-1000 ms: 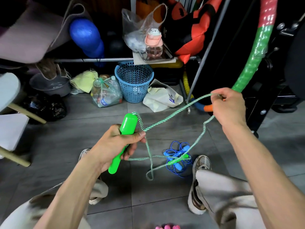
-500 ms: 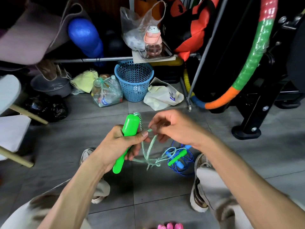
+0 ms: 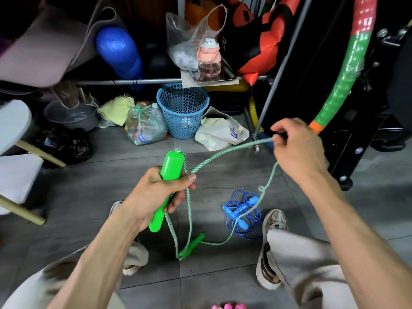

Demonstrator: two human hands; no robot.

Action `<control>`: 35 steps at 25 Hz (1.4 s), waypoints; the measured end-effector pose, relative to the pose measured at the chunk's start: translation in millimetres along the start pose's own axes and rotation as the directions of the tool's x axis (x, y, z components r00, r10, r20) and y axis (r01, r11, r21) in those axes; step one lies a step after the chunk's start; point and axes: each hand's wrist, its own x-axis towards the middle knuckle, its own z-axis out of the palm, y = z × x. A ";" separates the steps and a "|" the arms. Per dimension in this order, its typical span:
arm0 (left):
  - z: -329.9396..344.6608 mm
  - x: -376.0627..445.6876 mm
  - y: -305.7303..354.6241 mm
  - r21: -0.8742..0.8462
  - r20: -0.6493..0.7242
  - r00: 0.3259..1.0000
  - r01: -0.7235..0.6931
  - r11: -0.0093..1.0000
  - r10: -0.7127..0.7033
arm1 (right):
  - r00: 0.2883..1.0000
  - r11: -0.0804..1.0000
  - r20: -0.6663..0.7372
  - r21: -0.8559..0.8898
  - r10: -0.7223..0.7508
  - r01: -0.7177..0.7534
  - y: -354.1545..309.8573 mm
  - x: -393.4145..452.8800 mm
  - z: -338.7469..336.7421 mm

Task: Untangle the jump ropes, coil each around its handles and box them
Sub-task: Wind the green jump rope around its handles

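My left hand [image 3: 156,195] grips a bright green jump-rope handle [image 3: 169,166] upright, thumb pressing the braided green rope [image 3: 225,151] against it. The rope runs up and right to my right hand [image 3: 296,150], which pinches it near the fingertips. From there it drops past a small kink to the second green handle [image 3: 192,245], which lies on the grey floor between my feet. A blue jump rope [image 3: 242,211] lies in a loose coil round its blue handles on the floor by my right shoe. No box is in view.
A blue plastic basket [image 3: 182,110], a bag of bottles [image 3: 145,128] and a white bag [image 3: 220,132] stand on the floor ahead. A multicoloured hoop [image 3: 347,70] leans at the right against black equipment. A white stool with wooden legs [image 3: 15,157] is at the left. Something pink [image 3: 227,306] shows at the bottom edge.
My right hand moved from beside the green handle out to the upper right, drawing the rope taut. The second green handle now lies on the floor between my feet.
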 end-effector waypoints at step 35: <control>-7.4 0.8 -2.9 0.082 0.071 0.995 0.069 0.994 -0.074 | 0.778 0.790 0.590 0.574 -0.217 -0.216 -78.1 -40.6 21.6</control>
